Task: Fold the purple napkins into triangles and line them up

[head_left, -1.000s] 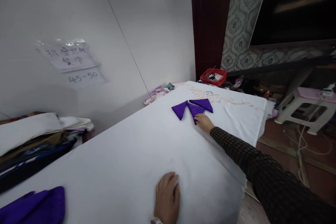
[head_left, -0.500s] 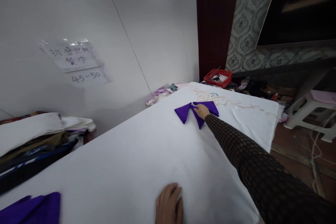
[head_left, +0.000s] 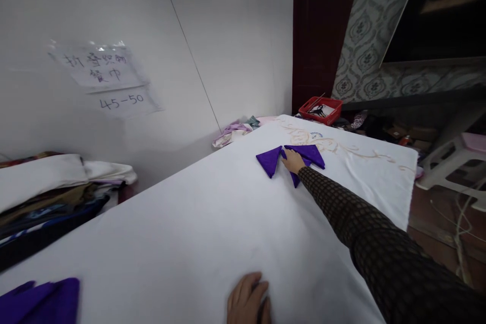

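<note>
At the far part of the white-covered table [head_left: 178, 223], my right hand [head_left: 294, 161] reaches out with its fingers closed on the tip of a purple folded napkin [head_left: 295, 179], partly hidden beneath the hand. On its left lies a purple triangular fold [head_left: 269, 161], and to its right another purple fold [head_left: 314, 154]; whether these are separate pieces I cannot tell. My left hand [head_left: 248, 299] rests near the front edge of the view, fingers loosely bent and slightly apart, holding nothing. More purple cloth [head_left: 41, 304] lies at the lower left corner.
A stack of folded fabrics [head_left: 49, 197] stands at the left by the wall. Loose pale cloths [head_left: 233, 132] lie beyond the far edge. Behind the table is a red basket [head_left: 322, 110]; a white stool with a pink seat [head_left: 474, 143] stands on the right.
The view has shifted slightly. My right hand stays at the middle purple napkin, its fingers now lower over the tip. The left hand has moved little.
</note>
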Demonstrator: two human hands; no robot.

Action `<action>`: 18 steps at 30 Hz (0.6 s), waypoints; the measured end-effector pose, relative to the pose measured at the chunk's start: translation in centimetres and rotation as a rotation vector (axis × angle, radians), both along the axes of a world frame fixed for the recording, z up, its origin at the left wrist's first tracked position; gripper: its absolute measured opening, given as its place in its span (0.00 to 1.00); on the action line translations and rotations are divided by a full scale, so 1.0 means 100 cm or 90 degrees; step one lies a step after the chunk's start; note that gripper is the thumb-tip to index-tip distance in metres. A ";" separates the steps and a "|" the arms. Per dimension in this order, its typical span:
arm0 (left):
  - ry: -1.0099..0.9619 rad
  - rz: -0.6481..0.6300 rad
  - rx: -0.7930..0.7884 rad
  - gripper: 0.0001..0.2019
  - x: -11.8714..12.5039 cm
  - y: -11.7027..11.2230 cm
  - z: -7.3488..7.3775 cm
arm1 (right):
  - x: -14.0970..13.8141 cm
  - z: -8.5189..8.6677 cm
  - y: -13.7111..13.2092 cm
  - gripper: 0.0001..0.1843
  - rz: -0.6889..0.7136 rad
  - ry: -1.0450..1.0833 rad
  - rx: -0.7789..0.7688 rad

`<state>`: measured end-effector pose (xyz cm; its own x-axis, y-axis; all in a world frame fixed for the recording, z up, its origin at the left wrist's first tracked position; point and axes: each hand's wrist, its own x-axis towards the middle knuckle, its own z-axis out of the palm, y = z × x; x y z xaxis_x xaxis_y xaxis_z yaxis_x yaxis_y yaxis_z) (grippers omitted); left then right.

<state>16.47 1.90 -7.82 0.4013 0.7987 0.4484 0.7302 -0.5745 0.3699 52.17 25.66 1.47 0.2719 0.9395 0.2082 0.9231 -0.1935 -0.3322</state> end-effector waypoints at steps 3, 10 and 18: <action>-0.017 -0.020 -0.019 0.16 0.000 0.000 0.008 | -0.014 0.006 -0.021 0.21 0.047 0.000 0.005; 0.004 -0.092 -0.059 0.12 -0.001 -0.002 0.044 | -0.091 0.003 -0.132 0.28 0.318 0.113 0.091; -0.156 -0.127 -0.207 0.14 0.003 -0.010 0.082 | -0.195 0.036 -0.256 0.37 0.613 0.263 0.106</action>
<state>16.76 0.86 0.35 0.4745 0.8317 0.2883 0.4858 -0.5205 0.7022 32.65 0.03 5.03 -0.4923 0.7652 0.4150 0.4724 0.6353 -0.6110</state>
